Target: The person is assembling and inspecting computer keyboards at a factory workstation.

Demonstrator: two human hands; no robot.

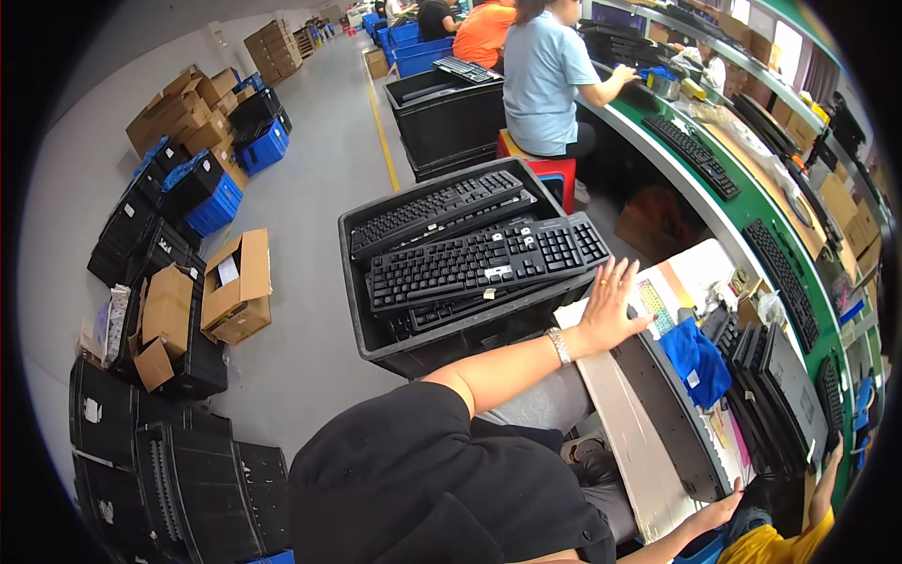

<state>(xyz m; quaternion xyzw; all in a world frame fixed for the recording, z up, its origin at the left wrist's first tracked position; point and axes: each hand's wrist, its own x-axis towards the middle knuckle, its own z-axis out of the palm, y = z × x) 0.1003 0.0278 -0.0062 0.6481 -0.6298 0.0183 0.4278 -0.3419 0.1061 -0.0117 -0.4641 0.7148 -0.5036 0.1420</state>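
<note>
A black keyboard (672, 418) stands tilted on its long edge at the workbench, its flat side toward me. My left hand (609, 315), with a metal watch on the wrist, is by its far end, fingers spread and stretched out. Whether the palm touches the keyboard is hard to make out. At the near end, my right hand (719, 510) is closed on the keyboard's corner. Just beyond the keyboard lies a crumpled blue cloth (697, 365). Several black keyboards (775, 399) lean in a row to the right of the cloth.
A black bin (376, 352) heaped with keyboards (489, 263) stands left of the bench. More keyboards (695, 155) lie along the green conveyor (747, 211). A co-worker in yellow (780, 540) is at the lower right, another in light blue (550, 89) ahead. Cartons (240, 287) and crates line the left.
</note>
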